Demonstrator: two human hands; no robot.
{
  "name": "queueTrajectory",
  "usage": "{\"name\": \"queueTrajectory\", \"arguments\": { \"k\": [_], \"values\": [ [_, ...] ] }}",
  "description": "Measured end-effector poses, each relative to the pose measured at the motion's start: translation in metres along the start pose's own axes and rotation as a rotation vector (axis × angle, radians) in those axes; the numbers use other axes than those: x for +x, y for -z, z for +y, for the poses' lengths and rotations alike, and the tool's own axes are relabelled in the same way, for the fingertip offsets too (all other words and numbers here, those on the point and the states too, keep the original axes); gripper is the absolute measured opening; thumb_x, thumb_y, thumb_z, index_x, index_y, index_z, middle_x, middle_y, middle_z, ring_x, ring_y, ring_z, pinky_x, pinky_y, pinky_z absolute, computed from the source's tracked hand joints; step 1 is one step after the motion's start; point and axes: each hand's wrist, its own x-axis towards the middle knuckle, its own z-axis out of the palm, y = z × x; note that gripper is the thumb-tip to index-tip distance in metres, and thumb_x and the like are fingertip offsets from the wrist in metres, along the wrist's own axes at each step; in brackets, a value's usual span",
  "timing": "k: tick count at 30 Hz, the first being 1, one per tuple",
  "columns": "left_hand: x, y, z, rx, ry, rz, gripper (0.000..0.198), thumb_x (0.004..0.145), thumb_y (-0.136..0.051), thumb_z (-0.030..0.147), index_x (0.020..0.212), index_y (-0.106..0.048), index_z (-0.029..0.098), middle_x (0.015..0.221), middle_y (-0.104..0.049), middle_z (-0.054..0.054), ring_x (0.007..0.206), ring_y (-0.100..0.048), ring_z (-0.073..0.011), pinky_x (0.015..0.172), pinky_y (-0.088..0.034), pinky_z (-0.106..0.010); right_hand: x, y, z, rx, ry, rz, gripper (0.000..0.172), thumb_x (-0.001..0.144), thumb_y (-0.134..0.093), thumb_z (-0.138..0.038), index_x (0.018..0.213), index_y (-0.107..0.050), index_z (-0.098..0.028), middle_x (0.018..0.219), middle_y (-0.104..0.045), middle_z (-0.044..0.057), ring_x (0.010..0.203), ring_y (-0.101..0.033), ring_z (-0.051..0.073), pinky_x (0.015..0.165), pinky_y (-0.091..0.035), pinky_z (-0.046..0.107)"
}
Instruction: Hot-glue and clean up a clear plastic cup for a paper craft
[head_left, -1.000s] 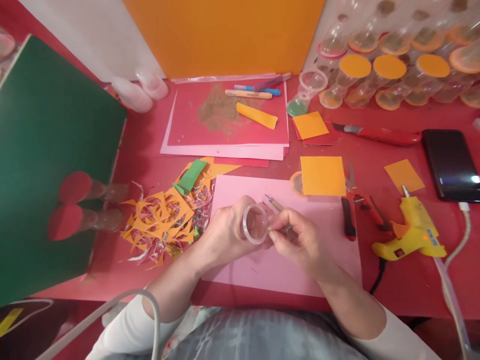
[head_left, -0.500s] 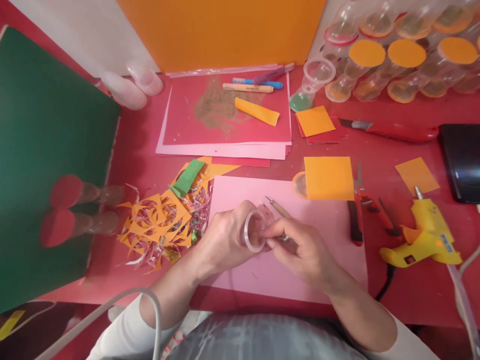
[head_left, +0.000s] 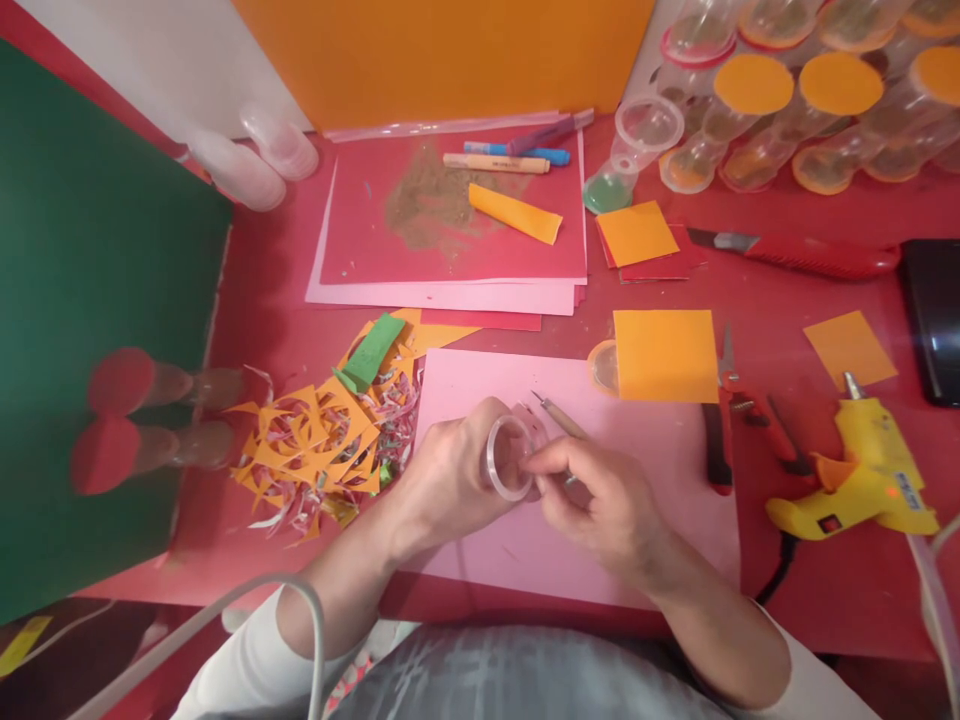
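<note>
In the head view, my left hand (head_left: 457, 465) is wrapped round a small clear plastic cup (head_left: 493, 462), tilted with its round mouth towards me. The thumb and forefinger of my right hand (head_left: 600, 500) are closed together at the right side of the cup's rim; whether anything small is between them is hidden. Just behind my right hand a craft knife (head_left: 559, 415) with a thin blade rests on a pink sheet (head_left: 465, 385). An orange square card (head_left: 665, 355) lies at the sheet's far right corner, partly over a clear round plastic piece (head_left: 601, 367).
Orange and foil scraps (head_left: 319, 440) lie left of my hands. To the right are red-handled pliers (head_left: 776, 430), a yellow glue gun (head_left: 874, 470) and a red utility knife (head_left: 817, 255). Joined clear cups (head_left: 694, 165) stand at the back right; markers (head_left: 495, 163) lie on stacked sheets (head_left: 360, 260).
The view has shifted slightly, so the things on the right appear farther right. My hands stay on the cup in almost the same pose.
</note>
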Motion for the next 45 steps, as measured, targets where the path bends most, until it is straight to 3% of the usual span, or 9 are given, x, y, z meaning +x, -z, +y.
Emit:
{"name": "queueTrajectory", "arguments": {
  "k": [5,10,16,20,30,39,41,43,45],
  "values": [
    [0.001,0.003,0.004,0.058,0.030,0.027,0.021,0.068,-0.068,0.030,0.082,-0.053,0.024,0.057,-0.062,0.007,0.045,-0.060,-0.0123,0.048,-0.044,-0.021,0.000,0.004,-0.001,0.135,-0.128,-0.118,0.023,0.085,-0.051,-0.010,0.099,-0.061,-0.024,0.090,-0.079,0.002,0.067,-0.074,0.014,0.061,-0.061,0.022],
    [0.001,0.005,0.001,0.195,0.012,0.125,0.017,0.070,-0.063,0.029,0.079,-0.050,0.023,0.058,-0.064,0.004,0.046,-0.062,-0.0140,0.045,-0.042,-0.021,0.000,0.003,-0.002,0.091,-0.184,-0.076,0.012,0.085,-0.057,-0.015,0.093,-0.058,-0.024,0.078,-0.076,-0.001,0.061,-0.073,0.014,0.057,-0.061,0.019],
    [-0.002,-0.003,-0.007,0.358,-0.269,0.294,0.002,0.080,-0.052,0.021,0.078,-0.052,0.022,0.061,-0.065,0.002,0.047,-0.062,-0.0135,0.044,-0.039,-0.021,0.000,0.000,0.001,0.018,-0.073,-0.123,0.010,0.092,-0.053,-0.018,0.095,-0.061,-0.023,0.072,-0.074,-0.002,0.060,-0.073,0.016,0.084,-0.063,0.034],
    [-0.006,-0.011,-0.008,0.489,-0.371,0.402,0.010,0.086,-0.049,0.016,0.081,-0.055,0.022,0.061,-0.064,0.001,0.050,-0.062,-0.0143,0.049,-0.042,-0.023,0.000,-0.001,0.001,0.058,-0.122,-0.140,0.015,0.093,-0.050,-0.016,0.092,-0.062,-0.026,0.063,-0.069,-0.004,0.057,-0.071,0.017,0.082,-0.063,0.035],
    [-0.006,-0.012,-0.002,0.334,-0.299,0.309,0.004,0.080,-0.055,0.019,0.080,-0.053,0.022,0.063,-0.064,0.003,0.049,-0.063,-0.0115,0.046,-0.041,-0.019,-0.001,-0.003,-0.001,-0.126,-0.092,-0.021,0.013,0.082,-0.048,-0.015,0.076,-0.051,-0.026,0.055,-0.062,-0.004,0.041,-0.052,0.013,0.049,-0.052,0.024],
    [-0.008,-0.009,-0.004,0.214,-0.206,0.251,0.008,0.078,-0.059,0.024,0.082,-0.052,0.022,0.067,-0.069,0.002,0.048,-0.064,-0.0118,0.046,-0.043,-0.019,0.001,0.001,-0.003,0.215,-0.301,-0.116,0.016,0.083,-0.047,-0.015,0.071,-0.046,-0.025,0.047,-0.048,-0.009,0.036,-0.045,0.010,0.042,-0.047,0.023],
    [-0.008,-0.007,-0.004,0.199,-0.159,0.232,0.010,0.077,-0.061,0.024,0.082,-0.053,0.022,0.066,-0.069,0.003,0.047,-0.063,-0.0112,0.046,-0.043,-0.019,0.001,0.003,-0.004,0.337,-0.380,-0.173,0.017,0.087,-0.048,-0.017,0.071,-0.046,-0.025,0.045,-0.048,-0.011,0.037,-0.048,0.010,0.051,-0.055,0.026],
    [-0.008,-0.005,-0.004,0.189,-0.129,0.231,0.010,0.077,-0.061,0.025,0.083,-0.054,0.022,0.065,-0.069,0.004,0.045,-0.061,-0.0105,0.046,-0.044,-0.019,0.001,0.004,-0.004,0.410,-0.373,-0.192,0.017,0.091,-0.048,-0.020,0.074,-0.048,-0.024,0.048,-0.052,-0.011,0.038,-0.051,0.009,0.080,-0.061,0.037],
    [-0.008,-0.004,-0.004,0.186,-0.134,0.251,0.009,0.077,-0.061,0.025,0.083,-0.054,0.022,0.064,-0.069,0.004,0.044,-0.061,-0.0101,0.045,-0.044,-0.018,0.002,0.004,-0.003,0.444,-0.329,-0.194,0.015,0.093,-0.050,-0.020,0.078,-0.050,-0.023,0.055,-0.059,-0.011,0.040,-0.054,0.008,0.111,-0.045,0.050]
  ]
}}
